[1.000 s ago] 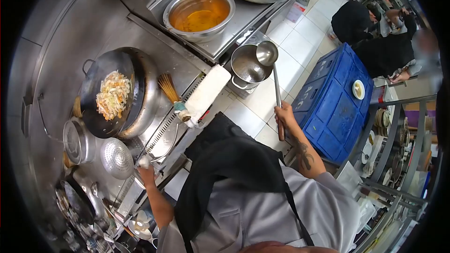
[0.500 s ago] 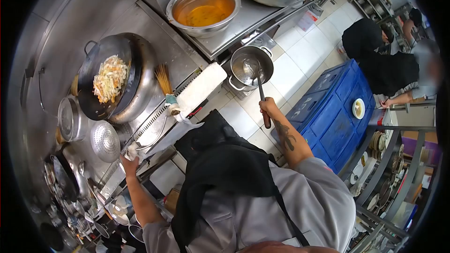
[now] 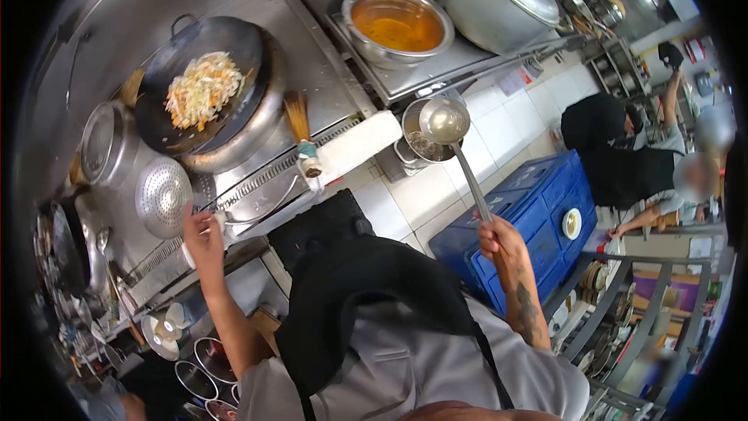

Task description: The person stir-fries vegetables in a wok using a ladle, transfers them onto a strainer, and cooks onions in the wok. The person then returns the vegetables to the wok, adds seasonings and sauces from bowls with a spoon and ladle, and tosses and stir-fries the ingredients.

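Note:
My right hand (image 3: 502, 238) is closed around the handle of a ladle (image 3: 473, 179). The ladle's bowl holds clear liquid and hangs over a metal pot (image 3: 408, 134) with liquid in it. My left hand (image 3: 204, 235) is at the stove's front edge, its index finger extended and the others loosely bent, by a white cloth (image 3: 221, 228). Whether it touches the cloth is unclear. Just beyond it lies a perforated strainer (image 3: 164, 196). Chopped pale and orange vegetables (image 3: 204, 91) sit in a dark wok (image 3: 167, 51) on the stove.
A bamboo brush (image 3: 298, 117) stands by a long white block (image 3: 358, 143) on the stove edge. Behind are a bowl of orange liquid (image 3: 397, 31) and a large lidded pot (image 3: 506, 0). A blue crate (image 3: 514, 222) is right; other people (image 3: 623, 160) stand past it.
The ladle has risen out of the pot, its bowl now above the rim, and my right hand has moved right and nearer to me. My left hand has lifted from the cloth and its fingers have loosened.

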The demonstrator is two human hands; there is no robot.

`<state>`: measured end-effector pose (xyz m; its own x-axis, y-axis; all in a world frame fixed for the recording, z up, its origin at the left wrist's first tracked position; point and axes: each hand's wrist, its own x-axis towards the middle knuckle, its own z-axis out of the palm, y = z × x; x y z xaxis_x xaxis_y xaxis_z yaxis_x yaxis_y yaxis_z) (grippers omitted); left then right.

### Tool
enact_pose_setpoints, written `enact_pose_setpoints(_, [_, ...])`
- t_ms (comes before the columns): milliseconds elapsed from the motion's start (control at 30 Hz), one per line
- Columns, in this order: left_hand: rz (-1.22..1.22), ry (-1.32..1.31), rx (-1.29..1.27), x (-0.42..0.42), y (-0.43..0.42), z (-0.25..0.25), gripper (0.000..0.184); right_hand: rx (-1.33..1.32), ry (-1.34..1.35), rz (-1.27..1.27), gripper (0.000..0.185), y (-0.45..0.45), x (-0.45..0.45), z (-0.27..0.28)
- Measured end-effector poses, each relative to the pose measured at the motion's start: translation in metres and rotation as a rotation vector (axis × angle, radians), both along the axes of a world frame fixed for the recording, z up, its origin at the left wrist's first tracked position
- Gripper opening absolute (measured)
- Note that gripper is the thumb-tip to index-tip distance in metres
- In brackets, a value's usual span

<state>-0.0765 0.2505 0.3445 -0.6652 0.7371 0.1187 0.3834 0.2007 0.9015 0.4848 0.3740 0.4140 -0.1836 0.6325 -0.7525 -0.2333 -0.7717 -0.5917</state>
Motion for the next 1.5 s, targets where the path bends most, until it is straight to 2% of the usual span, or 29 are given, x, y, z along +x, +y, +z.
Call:
enact_pose_setpoints(67, [-0.135, 0.01, -0.054, 0.017, 0.007, 0.014, 0.053, -0.032, 0.102, 0.025, 0.036, -0.012, -0.016, 0.038])
enact_pose_setpoints(133, [-0.37, -0.083, -0.125, 0.023, 0.006, -0.004, 0.05, -0.071, 0.286, 0.02, 0.038, -0.022, -0.033, 0.061])
enact_pose_setpoints(200, [-0.545, -0.377, -0.18, 0.043, 0.004, -0.001, 0.048, -0.131, 0.465, 0.027, 0.04, -0.019, -0.059, 0.075])
enact_pose_setpoints(267, [-0.642, -0.411, -0.194, 0.055, -0.004, -0.008, 0.048, -0.203, 0.634, 0.021, 0.043, -0.015, -0.089, 0.083])
enact_pose_setpoints(333, [-0.69, -0.437, -0.199, 0.059, -0.021, -0.017, 0.048, -0.217, 0.751, 0.092, 0.045, -0.005, -0.118, 0.082])
enact_pose_setpoints(367, [-0.63, -0.547, -0.172, 0.063, -0.031, -0.02, 0.048, -0.22, 0.797, 0.135, 0.045, 0.003, -0.135, 0.08])
enact_pose_setpoints(467, [-0.554, -0.574, -0.203, 0.056, -0.067, -0.013, 0.048, -0.2, 0.846, 0.255, 0.045, 0.024, -0.191, 0.081])
enact_pose_setpoints(600, [-0.336, -0.42, -0.121, 0.053, -0.118, -0.034, 0.046, -0.118, 0.768, 0.528, 0.043, 0.072, -0.262, 0.064])
enact_pose_setpoints(733, [-0.121, -0.487, -0.126, 0.068, -0.162, -0.035, 0.044, -0.069, 0.568, 0.736, 0.033, 0.141, -0.358, 0.026])
enact_pose_setpoints(800, [0.019, -0.508, -0.167, 0.08, -0.183, -0.046, 0.044, 0.541, -0.024, 0.804, 0.023, 0.124, -0.401, 0.02])
enact_pose_setpoints(833, [0.102, -0.435, -0.209, 0.087, -0.194, -0.056, 0.044, 0.849, -0.442, 0.984, 0.02, 0.133, -0.414, 0.002])
enact_pose_setpoints(933, [0.353, -0.285, -0.361, 0.121, -0.237, -0.112, 0.048, 1.511, -0.622, 0.943, 0.03, 0.17, -0.398, -0.049])
enact_pose_setpoints(967, [0.431, -0.278, -0.42, 0.137, -0.252, -0.14, 0.051, 1.531, -0.644, 0.961, 0.04, 0.179, -0.392, -0.044])
enact_pose_setpoints(1067, [0.589, -0.171, -0.659, 0.204, -0.301, -0.238, 0.055, 1.328, -0.673, 1.042, 0.053, 0.173, -0.377, 0.008])
enact_pose_setpoints(1100, [0.635, -0.128, -0.75, 0.227, -0.306, -0.262, 0.057, 1.524, -0.497, 1.02, 0.053, 0.202, -0.366, -0.02])
enact_pose_setpoints(1133, [0.677, -0.23, -0.734, 0.246, -0.305, -0.277, 0.055, 1.688, -0.472, 0.973, 0.054, 0.222, -0.359, -0.036])
enact_pose_setpoints(1167, [0.735, -0.34, -0.713, 0.267, -0.306, -0.287, 0.054, 1.576, -0.543, 1.013, 0.054, 0.225, -0.356, -0.031])
enact_pose_setpoints(1200, [0.813, -0.457, -0.687, 0.293, -0.313, -0.288, 0.052, 1.418, -0.638, 1.05, 0.053, 0.222, -0.352, -0.022])
enact_pose_setpoints(1267, [0.891, -0.887, -0.543, 0.316, -0.308, -0.244, 0.045, 1.19, -0.737, 1.13, 0.053, 0.215, -0.343, -0.012])
enact_pose_setpoints(1300, [1.043, -0.621, -0.556, 0.342, -0.319, -0.264, 0.042, 1.299, -0.73, 1.185, 0.051, 0.243, -0.339, -0.034])
enact_pose_setpoints(1333, [1.224, -0.615, -0.521, 0.36, -0.324, -0.255, 0.041, 1.411, -0.722, 1.232, 0.049, 0.273, -0.336, -0.057])
enact_pose_setpoints(1367, [1.425, -0.554, -0.517, 0.371, -0.329, -0.245, 0.039, 1.782, -0.579, 1.303, 0.046, 0.324, -0.33, -0.093])
enact_pose_setpoints(1400, [1.543, -0.604, -0.519, 0.377, -0.332, -0.203, 0.036, 1.485, -0.546, 1.29, 0.044, 0.308, -0.332, -0.079])
enact_pose_setpoints(1433, [1.664, -0.449, -0.552, 0.39, -0.344, -0.198, 0.033, 1.208, -0.523, 1.22, 0.042, 0.284, -0.336, -0.059])
enact_pose_setpoints(1467, [1.755, -0.276, -0.524, 0.405, -0.363, -0.207, 0.032, 0.929, -0.38, 1.143, 0.04, 0.286, -0.331, -0.058])
enact_pose_setpoints(1500, [1.859, -0.29, -0.442, 0.411, -0.375, -0.191, 0.029, 0.871, -0.361, 1.112, 0.038, 0.282, -0.334, -0.054])
